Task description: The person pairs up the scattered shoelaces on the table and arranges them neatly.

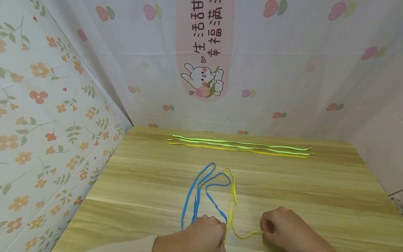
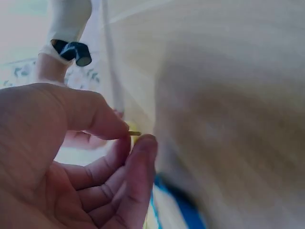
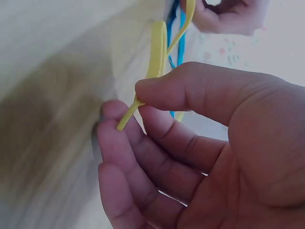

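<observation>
Between thumb and fingertips, my left hand (image 1: 203, 232) pinches one end of a yellow shoelace (image 1: 231, 206); the stiff tip (image 2: 135, 133) pokes out in the left wrist view. My right hand (image 1: 284, 225) pinches the other end, its narrow tip (image 3: 127, 117) sticking out past the thumb. From hand to hand the lace runs up the table and folds back in a narrow loop. Blue shoelace (image 1: 188, 196) lies in loose loops just beyond and left of my left hand. That hand hides the near parts of the blue loops.
Toward the back of the wooden table (image 1: 141, 182), two light green shoelaces (image 1: 220, 141) and a yellow shoelace (image 1: 204, 147) lie stretched side by side. A printed curtain (image 1: 267, 63) hangs behind the table, and a flowered cloth (image 1: 56, 122) hangs at the left.
</observation>
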`<state>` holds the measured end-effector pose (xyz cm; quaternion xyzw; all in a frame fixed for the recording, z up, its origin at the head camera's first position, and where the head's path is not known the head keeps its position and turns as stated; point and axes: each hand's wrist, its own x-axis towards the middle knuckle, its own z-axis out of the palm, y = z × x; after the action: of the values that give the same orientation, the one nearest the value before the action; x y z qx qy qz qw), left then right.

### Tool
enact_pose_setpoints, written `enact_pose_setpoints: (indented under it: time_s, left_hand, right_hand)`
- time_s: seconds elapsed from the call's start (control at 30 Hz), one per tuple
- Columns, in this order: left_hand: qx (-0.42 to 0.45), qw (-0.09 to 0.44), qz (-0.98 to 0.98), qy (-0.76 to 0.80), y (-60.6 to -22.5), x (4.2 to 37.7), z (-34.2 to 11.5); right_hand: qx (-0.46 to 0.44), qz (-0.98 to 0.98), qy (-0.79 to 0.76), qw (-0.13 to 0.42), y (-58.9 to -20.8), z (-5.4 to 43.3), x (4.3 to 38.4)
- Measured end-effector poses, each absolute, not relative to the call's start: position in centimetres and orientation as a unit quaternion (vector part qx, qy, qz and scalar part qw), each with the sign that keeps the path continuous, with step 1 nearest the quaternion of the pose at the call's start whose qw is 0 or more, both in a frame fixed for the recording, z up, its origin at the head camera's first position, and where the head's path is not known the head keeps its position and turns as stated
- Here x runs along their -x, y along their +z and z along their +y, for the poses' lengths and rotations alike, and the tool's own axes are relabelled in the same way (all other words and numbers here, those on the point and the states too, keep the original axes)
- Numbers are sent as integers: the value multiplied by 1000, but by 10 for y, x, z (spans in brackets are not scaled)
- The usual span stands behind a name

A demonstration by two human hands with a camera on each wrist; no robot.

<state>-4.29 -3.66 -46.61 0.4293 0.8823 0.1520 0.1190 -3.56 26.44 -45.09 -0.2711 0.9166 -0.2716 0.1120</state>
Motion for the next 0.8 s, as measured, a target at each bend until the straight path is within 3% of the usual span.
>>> enact_pose_setpoints:
  time_s: [0.17, 0.4, 0.63, 0.8]
  left_hand:
    - [-399, 103, 886, 213, -431, 46, -46]
    - [-375, 55, 887, 263, -426, 62, -65]
    - [-340, 66, 867, 357, -425, 78, -84]
    - [-295, 105, 855, 414, -423, 92, -98]
  right_hand:
    - [259, 910, -304, 110, -444, 274, 38]
    - [235, 900, -339, 140, -432, 290, 47]
    - [202, 886, -394, 139, -427, 308, 56]
    - [141, 881, -432, 133, -426, 320, 61]
